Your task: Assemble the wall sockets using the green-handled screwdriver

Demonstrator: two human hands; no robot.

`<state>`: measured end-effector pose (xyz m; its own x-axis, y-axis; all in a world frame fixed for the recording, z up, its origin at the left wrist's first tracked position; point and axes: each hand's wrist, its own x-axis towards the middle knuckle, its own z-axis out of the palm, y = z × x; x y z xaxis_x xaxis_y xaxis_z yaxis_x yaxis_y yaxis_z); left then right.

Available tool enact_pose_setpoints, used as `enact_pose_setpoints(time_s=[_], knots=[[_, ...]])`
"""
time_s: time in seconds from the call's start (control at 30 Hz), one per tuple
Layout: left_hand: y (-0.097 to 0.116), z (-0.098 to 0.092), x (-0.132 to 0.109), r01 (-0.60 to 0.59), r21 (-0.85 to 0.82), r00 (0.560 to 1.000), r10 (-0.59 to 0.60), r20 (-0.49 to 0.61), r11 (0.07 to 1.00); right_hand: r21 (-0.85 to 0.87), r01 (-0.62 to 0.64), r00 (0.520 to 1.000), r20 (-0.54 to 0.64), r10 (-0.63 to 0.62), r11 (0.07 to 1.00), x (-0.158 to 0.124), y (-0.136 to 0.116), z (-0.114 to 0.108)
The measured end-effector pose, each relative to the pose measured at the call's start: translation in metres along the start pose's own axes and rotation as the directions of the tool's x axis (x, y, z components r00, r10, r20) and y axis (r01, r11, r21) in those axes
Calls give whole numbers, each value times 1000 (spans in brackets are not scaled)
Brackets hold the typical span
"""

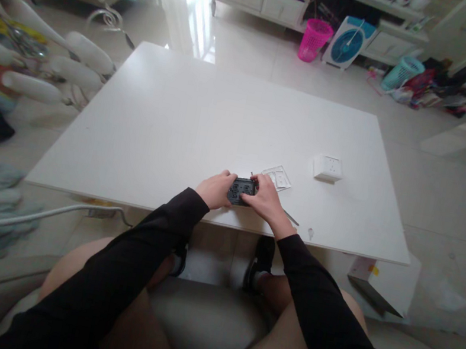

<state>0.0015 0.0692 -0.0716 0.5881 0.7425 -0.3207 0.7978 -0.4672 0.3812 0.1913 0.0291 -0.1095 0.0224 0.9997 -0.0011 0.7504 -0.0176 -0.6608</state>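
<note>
Between my hands, just over the table's near edge, is a black rectangular socket insert (237, 189) with slots and recesses on the side facing me. My left hand (216, 190) grips its left end, thumb and fingers closed on the edges. At the other end my right hand (265, 200) pinches it, the thumb lying on its face. Just beyond my right hand lies a white socket frame (283, 178), partly covered by the fingers. A thin dark tool (292, 217) shows beside my right wrist, its other end hidden. A small clear bag (310, 233) lies near the edge.
A stack of white wall sockets (328, 168) stands on the right of the white table (170, 121). White lamp arms (87, 52) reach over the floor at the left. A white box (389, 283) sits below the table's right corner. Beyond are a pink basket (314, 41) and a fan (347, 44).
</note>
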Motion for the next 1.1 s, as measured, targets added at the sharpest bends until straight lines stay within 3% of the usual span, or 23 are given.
enact_pose_setpoints(time_s=[0.3,0.5,0.8,0.93,1.03,1.1], knots=[[-2,-2,0,-22,29,1000,22,7,999,-162,-81,997,5,82,983,3,-3,-16],[-5,-3,0,-12,43,1000,11,15,999,-436,-150,976,80,204,887,-1,8,-38],[-5,-6,-4,23,81,994,-31,102,996,-550,-137,950,162,266,824,-8,5,-38],[-3,-8,-6,29,76,992,-38,124,997,-405,-196,968,67,242,893,-2,6,-47],[-1,-9,-5,40,78,988,-51,145,996,-69,-232,966,-133,222,970,7,5,-55],[-1,-8,-5,43,78,987,-54,153,996,156,-163,936,-287,203,974,12,3,-58]])
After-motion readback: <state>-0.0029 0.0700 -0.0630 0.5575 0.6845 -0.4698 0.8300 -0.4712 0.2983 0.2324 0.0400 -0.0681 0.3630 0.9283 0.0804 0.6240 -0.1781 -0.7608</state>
